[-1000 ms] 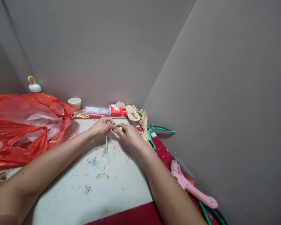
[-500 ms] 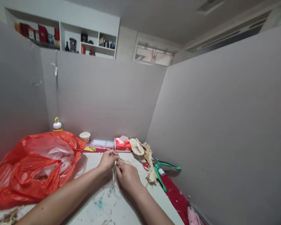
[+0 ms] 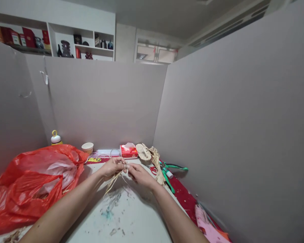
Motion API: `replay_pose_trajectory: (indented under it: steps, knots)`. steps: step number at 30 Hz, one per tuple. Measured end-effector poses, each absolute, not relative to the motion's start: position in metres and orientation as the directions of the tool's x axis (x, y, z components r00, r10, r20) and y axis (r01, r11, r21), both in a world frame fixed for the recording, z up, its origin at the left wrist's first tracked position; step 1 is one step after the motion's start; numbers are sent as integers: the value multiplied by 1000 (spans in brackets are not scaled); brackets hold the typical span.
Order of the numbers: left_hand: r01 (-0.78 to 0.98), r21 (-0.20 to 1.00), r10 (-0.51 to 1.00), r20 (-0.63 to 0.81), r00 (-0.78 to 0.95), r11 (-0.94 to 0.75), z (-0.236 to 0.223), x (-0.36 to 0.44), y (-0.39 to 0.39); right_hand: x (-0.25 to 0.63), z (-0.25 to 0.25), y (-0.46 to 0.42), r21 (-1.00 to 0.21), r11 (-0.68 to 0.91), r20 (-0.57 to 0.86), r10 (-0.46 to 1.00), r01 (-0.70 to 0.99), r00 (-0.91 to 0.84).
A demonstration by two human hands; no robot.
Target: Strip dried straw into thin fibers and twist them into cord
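Pale straw-like strands (image 3: 112,183) hang down below my two hands, their loose ends spreading to the lower left over the white board. My left hand (image 3: 114,167) is closed, its thumb and fingers pinching the strands. Fingertip to fingertip with it, my right hand (image 3: 139,173) is closed on the same strands from the right. What lies exactly between the fingertips is too small to make out. Behind my right hand a bundle of dried straw strands (image 3: 156,165) lies beside a small woven straw piece (image 3: 143,152).
Green-handled pliers (image 3: 169,180) and red-handled scissors (image 3: 153,170) lie to the right. A red plastic bag (image 3: 27,189) fills the left side. At the back stand a paper cup (image 3: 87,147), a tissue pack (image 3: 128,151) and a bottle (image 3: 56,138). Grey partitions (image 3: 103,98) enclose the stained board (image 3: 131,219).
The view has turned slightly right. The strands, which hung almost straight down and poked out rightward, now fan to the lower left beneath my left hand. Both hands stay together.
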State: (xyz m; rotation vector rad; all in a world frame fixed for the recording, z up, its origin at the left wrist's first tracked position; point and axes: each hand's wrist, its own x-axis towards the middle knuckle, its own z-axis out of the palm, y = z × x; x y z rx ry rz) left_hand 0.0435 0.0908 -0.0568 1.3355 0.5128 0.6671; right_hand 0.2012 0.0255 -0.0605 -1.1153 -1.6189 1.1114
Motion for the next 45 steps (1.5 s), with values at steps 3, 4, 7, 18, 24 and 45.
replay_pose_trajectory:
  steps: [3,4,7,18,24,45]
  knots:
    - [-69,997,682,18,731,47,-55,44,87,207,-55,22,-960,198,143,953,196,-266]
    - [-53,998,677,23,735,23,-53,44,86,210,-54,21,-967,179,123,952,183,-280]
    - [-21,999,678,48,734,-48,-49,45,84,213,-56,21,-987,97,53,946,124,-321]
    - [1,996,581,54,812,-94,-28,33,78,201,-68,26,-986,-75,-21,943,-150,-332]
    - [67,991,549,7,836,-114,-32,28,87,197,-74,28,-990,-27,6,974,-142,-225]
    - [443,800,836,127,535,-405,-35,44,76,179,-85,27,-914,343,385,901,215,199]
